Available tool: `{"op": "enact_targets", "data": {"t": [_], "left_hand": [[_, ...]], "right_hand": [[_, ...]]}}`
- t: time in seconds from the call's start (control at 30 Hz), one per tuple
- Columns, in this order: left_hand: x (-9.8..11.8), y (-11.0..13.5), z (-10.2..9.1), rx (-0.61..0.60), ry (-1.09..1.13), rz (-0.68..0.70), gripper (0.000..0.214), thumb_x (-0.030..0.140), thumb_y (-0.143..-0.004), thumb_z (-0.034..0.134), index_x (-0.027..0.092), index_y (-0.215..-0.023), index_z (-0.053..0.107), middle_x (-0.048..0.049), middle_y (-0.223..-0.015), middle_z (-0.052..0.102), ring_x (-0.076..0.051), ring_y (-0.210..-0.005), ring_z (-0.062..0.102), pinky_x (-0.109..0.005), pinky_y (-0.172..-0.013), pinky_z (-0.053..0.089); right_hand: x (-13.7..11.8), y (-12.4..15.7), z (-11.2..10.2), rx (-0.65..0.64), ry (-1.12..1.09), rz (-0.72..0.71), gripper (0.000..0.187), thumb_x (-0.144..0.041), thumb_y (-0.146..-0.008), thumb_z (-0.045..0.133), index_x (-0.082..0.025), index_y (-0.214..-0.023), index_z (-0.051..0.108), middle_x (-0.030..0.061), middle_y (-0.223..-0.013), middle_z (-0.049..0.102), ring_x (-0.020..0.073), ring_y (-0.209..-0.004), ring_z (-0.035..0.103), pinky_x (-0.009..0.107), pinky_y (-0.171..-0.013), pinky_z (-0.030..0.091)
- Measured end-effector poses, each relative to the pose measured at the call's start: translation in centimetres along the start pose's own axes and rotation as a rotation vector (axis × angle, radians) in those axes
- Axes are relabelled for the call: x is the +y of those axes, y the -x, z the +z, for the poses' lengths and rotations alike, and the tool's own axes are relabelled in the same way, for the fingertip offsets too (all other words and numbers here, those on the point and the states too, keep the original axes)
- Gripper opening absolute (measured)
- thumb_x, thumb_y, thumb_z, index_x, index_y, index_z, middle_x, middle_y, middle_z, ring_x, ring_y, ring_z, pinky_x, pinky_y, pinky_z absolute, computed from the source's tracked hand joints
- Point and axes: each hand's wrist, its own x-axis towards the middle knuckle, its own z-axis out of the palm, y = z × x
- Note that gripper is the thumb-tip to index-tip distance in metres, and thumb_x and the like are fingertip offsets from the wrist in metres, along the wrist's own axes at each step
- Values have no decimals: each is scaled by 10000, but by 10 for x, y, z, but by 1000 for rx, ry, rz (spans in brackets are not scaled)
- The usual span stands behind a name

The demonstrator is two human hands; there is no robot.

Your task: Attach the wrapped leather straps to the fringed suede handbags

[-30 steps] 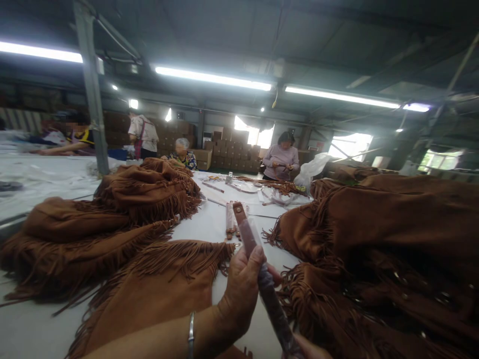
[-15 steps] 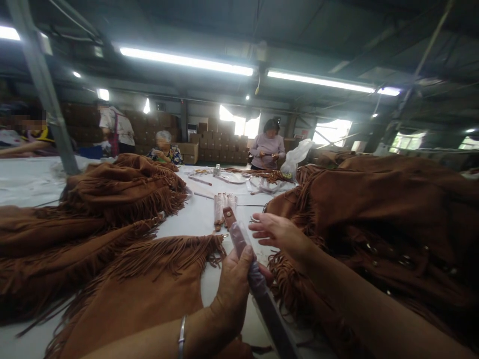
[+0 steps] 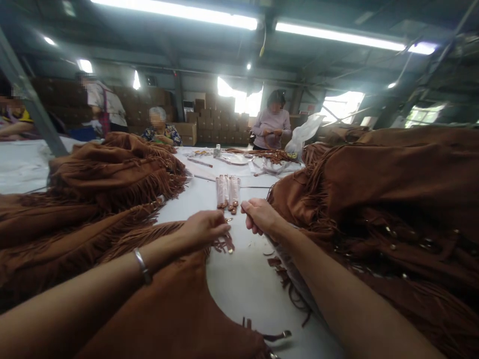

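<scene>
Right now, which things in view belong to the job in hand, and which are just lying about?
Likely part of the job:
fringed brown piece by the left hand
wrapped strap, apparently in the right hand
similar wrapped straps lying ahead

Probably just lying about:
pale plastic bag
stacked cartons at the back
</scene>
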Motion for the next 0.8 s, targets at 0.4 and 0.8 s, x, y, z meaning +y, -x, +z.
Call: {"op": "enact_targets", "data": {"t": [0.4,0.8], "left_hand": [[-36,-122,-38,-535,-250,-126,320,448,-581,750,148,-658,667,-26,-624,619,-149,-561,502,-240,-545,371],[-31,-78,-31,-398,-382,-16,377,373,-566,776,200,-840,584,26,-628,544,-140,-550,424,-231,-546,310]], "right_hand": [[57,-43,6,-161,-120,271,149,-271,-872,414,-150,-830,490,-41,-511,532,57,-335,440,150,-313,336],[55,-38,-9,-450,-189,180,213,-369,-894,410,-189,-998,456,-41,-564,565,62,-335,450,141,-300,368]]}}
